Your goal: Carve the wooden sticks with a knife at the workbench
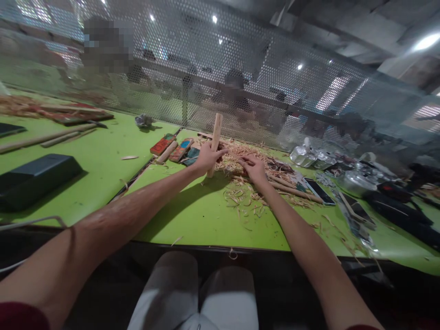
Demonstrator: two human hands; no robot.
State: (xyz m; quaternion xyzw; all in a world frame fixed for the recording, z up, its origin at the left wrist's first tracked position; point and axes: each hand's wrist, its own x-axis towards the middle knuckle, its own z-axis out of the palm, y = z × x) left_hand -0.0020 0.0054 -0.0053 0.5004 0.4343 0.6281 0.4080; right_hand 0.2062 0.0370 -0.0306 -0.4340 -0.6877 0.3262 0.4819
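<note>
My left hand [206, 158] is closed around a pale wooden stick [217, 128], held nearly upright over the green table. Its lower end shows beneath the hand, close to the tabletop. Just to the right, my right hand [253, 168] hovers at the pile of wood shavings [240, 151] with fingers bent. Whether those fingers pinch anything is too small to make out. Under and beyond the right hand lie thin wooden sticks [292, 190] among the curled shavings. Left of my left hand are a red painted block [163, 144] and a block with a blue spot [185, 145].
Phones [319, 191] and crumpled silvery containers [357, 181] lie at the right. A dark case [37, 178] and long sticks [48, 137] occupy the left table. Behind stands a perforated metal screen [206, 87], with people beyond it. The table's front edge [213, 247] runs above my knees.
</note>
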